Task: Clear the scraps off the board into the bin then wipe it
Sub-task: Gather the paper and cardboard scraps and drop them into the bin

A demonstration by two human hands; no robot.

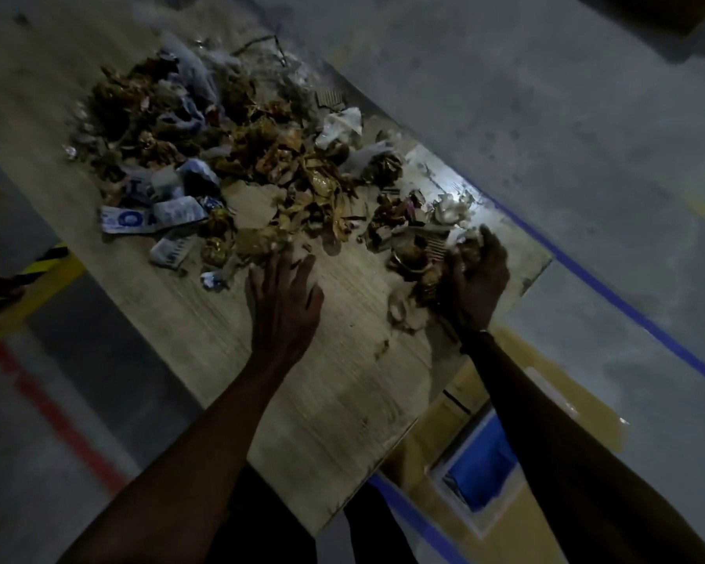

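A long wooden board (342,384) runs from upper left to lower right. A wide heap of scraps (228,156), brown crumpled wrappers, torn paper and blue-and-white packets, covers its far half. My left hand (283,307) lies flat on the board with fingers spread, its fingertips at the near edge of the heap. My right hand (475,278) curls around a clump of brown scraps (424,262) near the board's right edge. Below that edge sits a yellowish bin (485,474) with a blue lining.
Grey concrete floor surrounds the board. A blue tape line (627,315) runs along the right. Red tape (45,409) and a yellow-black striped marking (37,266) lie at left. The scene is dim.
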